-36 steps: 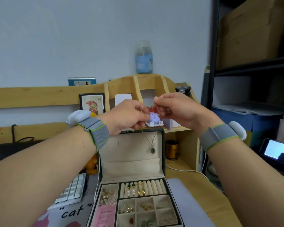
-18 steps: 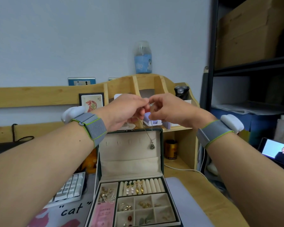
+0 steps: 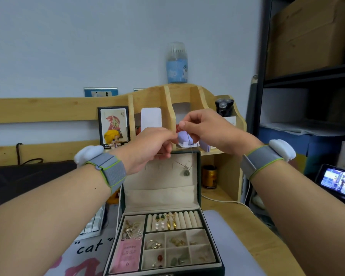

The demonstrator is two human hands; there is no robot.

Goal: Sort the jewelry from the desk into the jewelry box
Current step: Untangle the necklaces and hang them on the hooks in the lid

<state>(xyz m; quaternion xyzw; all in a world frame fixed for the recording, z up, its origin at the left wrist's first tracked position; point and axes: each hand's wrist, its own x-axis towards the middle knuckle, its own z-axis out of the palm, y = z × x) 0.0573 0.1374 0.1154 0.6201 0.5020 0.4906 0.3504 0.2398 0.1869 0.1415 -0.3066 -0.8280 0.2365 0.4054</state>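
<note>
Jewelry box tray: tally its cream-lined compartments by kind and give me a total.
Small square cream compartments: 6
Long cream compartment on the left: 1
Cream ring-roll section: 1
Total: 8

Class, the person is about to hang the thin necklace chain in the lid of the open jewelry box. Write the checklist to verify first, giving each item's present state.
1. Dark green jewelry box lid upright: ok.
2. Left hand pinches the thin necklace chain: ok.
3. Right hand pinches the chain: ok.
4. Green teardrop pendant hangs over the lid lining: ok.
5. Clasp fastened: cannot tell.
6. Free hook in the lid: cannot tell.
</note>
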